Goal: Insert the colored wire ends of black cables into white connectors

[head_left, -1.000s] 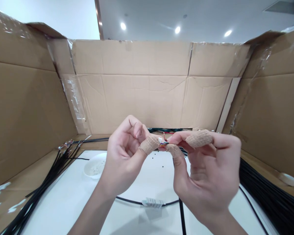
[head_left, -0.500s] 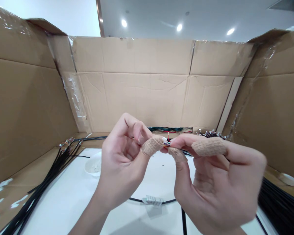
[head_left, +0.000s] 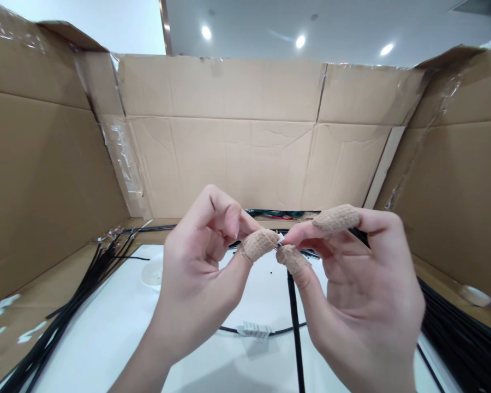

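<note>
My left hand (head_left: 204, 273) and my right hand (head_left: 360, 284) meet at the fingertips above the white surface. Tan bandage wraps cover my left thumb and my right thumb and index finger. Between the tips is a small white connector (head_left: 280, 238) with thin wires, pinched from both sides; fingers partly hide it. A black cable (head_left: 295, 327) runs down from just below my right fingertips toward the front edge. Behind it on the surface lies a thinner black cable with a white printed label (head_left: 254, 329).
Cardboard walls (head_left: 229, 164) enclose the work area. A bundle of black cables (head_left: 77, 295) lies at left, another (head_left: 466, 338) at right. A white bowl (head_left: 151, 273) sits beside my left hand, a small white dish (head_left: 475, 295) far right. White scraps (head_left: 0, 308) lie far left.
My right hand has moved left and slightly up, its fingers now nearer my left fingertips. The hanging black cable has shifted left and more of it shows. The view has tilted slightly.
</note>
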A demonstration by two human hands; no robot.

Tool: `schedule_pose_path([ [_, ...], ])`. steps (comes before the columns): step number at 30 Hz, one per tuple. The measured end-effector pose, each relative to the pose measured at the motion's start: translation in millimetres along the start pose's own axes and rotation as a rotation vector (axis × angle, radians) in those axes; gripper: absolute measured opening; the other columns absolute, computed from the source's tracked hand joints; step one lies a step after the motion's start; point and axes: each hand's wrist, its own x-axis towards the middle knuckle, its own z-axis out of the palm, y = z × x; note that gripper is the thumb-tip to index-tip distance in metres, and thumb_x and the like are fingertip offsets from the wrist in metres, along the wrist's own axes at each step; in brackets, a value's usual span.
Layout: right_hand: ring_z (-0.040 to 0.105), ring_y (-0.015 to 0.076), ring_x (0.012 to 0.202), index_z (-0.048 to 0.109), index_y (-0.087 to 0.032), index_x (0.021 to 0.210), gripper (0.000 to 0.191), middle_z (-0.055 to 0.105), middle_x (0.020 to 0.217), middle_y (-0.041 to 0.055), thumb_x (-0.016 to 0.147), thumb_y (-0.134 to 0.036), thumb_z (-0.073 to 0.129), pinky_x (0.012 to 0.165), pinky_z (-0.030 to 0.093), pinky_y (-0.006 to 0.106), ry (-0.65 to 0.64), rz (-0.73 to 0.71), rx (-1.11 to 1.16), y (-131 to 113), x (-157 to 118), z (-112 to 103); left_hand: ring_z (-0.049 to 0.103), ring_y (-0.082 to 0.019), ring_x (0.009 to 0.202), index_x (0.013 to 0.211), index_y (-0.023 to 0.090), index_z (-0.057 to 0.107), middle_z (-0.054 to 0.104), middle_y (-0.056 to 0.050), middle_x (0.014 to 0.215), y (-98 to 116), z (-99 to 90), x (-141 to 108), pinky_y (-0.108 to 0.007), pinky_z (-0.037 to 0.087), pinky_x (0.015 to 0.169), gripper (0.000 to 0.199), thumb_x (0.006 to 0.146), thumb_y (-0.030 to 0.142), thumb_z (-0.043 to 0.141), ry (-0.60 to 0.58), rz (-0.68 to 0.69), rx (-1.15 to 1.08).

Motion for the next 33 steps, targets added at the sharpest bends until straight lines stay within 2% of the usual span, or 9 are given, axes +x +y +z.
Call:
schedule_pose_path([
  [3, 0.064, 0.0168, 0.082, 0.048, -0.026, 0.094, 0.029, 0.059, 0.083, -0.0005, 0.083, -0.001, 0.059, 0.066, 0.056, 0.031, 0.029, -0.012, -0.001, 0.6, -1.0, 1.4, 0.063, -0.016, 0.064, 0.073, 0.025, 0.04, 0.066, 0.003, 0.068, -0.5, 1.3, -1.4, -0.027, 0.051, 0.061, 0.034, 0.082, 0.01, 0.07, -0.003, -0.008, 0.014],
  [6, 0.065, 0.0166, 0.079, 0.048, -0.026, 0.093, 0.035, 0.053, 0.082, -0.0017, 0.079, 0.004, 0.06, 0.068, 0.057, 0.033, 0.085, -0.146, -0.039, 5.0, -2.2, 4.2, 0.061, -0.015, 0.062, 0.073, 0.025, 0.04, 0.062, 0.004, 0.065, -1.4, 3.4, -1.2, -0.027, 0.05, 0.06, 0.034, 0.083, 0.012, 0.07, 0.017, -0.023, 0.009],
  [10, 0.064, 0.019, 0.069, 0.051, -0.025, 0.077, 0.029, 0.06, 0.074, 0.0005, 0.079, 0.002, 0.06, 0.062, 0.057, 0.037, 0.069, -0.272, -0.199, 10.0, -3.0, 5.8, 0.057, -0.013, 0.061, 0.072, 0.024, 0.04, 0.057, 0.004, 0.066, 0.4, 5.3, -2.0, -0.023, 0.05, 0.06, 0.034, 0.082, 0.015, 0.071, 0.053, -0.074, 0.009],
  [12, 0.063, 0.0196, 0.068, 0.052, -0.025, 0.072, 0.028, 0.064, 0.073, 0.002, 0.081, 0.0, 0.058, 0.065, 0.056, 0.039, 0.053, -0.257, -0.251, 10.4, -2.9, 5.4, 0.055, -0.012, 0.06, 0.071, 0.024, 0.041, 0.054, 0.005, 0.065, 2.2, 5.3, -2.6, -0.021, 0.049, 0.058, 0.033, 0.082, 0.016, 0.071, 0.061, -0.09, 0.028],
  [16, 0.063, 0.0192, 0.069, 0.052, -0.025, 0.076, 0.028, 0.063, 0.074, 0.0015, 0.078, 0.002, 0.055, 0.07, 0.055, 0.04, -0.01, -0.235, -0.216, 9.7, -2.7, 3.8, 0.055, -0.012, 0.059, 0.071, 0.024, 0.042, 0.051, 0.005, 0.064, 3.9, 4.4, -3.0, -0.021, 0.048, 0.055, 0.031, 0.082, 0.017, 0.071, 0.063, -0.117, 0.045],
  [20, 0.065, 0.0164, 0.082, 0.05, -0.026, 0.094, 0.037, 0.059, 0.084, -0.0008, 0.077, 0.006, 0.055, 0.072, 0.057, 0.033, -0.048, -0.225, -0.159, 12.0, -5.4, 3.9, 0.056, -0.012, 0.058, 0.072, 0.024, 0.041, 0.054, 0.005, 0.063, 2.6, 4.1, -1.1, -0.022, 0.048, 0.056, 0.031, 0.083, 0.017, 0.069, 0.031, -0.143, 0.012],
  [24, 0.063, 0.0127, 0.089, 0.047, -0.026, 0.099, 0.037, 0.056, 0.09, -0.0023, 0.082, 0.006, 0.053, 0.079, 0.055, 0.029, -0.071, -0.078, -0.02, 12.5, -6.3, 3.3, 0.056, -0.01, 0.056, 0.071, 0.023, 0.04, 0.054, 0.006, 0.059, 0.8, 4.4, 2.7, -0.02, 0.049, 0.056, 0.033, 0.081, 0.01, 0.068, 0.015, -0.185, -0.092],
  [29, 0.064, 0.016, 0.085, 0.044, -0.025, 0.101, 0.035, 0.058, 0.09, -0.0013, 0.085, 0.005, 0.052, 0.081, 0.053, 0.039, -0.257, 0.042, 0.031, 8.1, 0.6, -8.0, 0.056, -0.008, 0.054, 0.07, 0.022, 0.04, 0.054, 0.007, 0.058, -1.5, 1.7, 6.9, -0.018, 0.047, 0.053, 0.033, 0.078, 0.008, 0.069, -0.013, -0.251, -0.217],
  [33, 0.063, 0.0167, 0.09, 0.043, -0.025, 0.103, 0.037, 0.058, 0.095, -0.0007, 0.085, 0.007, 0.05, 0.087, 0.051, 0.042, -0.323, 0.035, -0.006, 7.4, 3.2, -15.9, 0.055, -0.007, 0.053, 0.069, 0.021, 0.039, 0.052, 0.008, 0.056, 0.5, 0.4, 9.2, -0.016, 0.045, 0.051, 0.033, 0.077, 0.006, 0.068, -0.044, -0.342, -0.279],
])
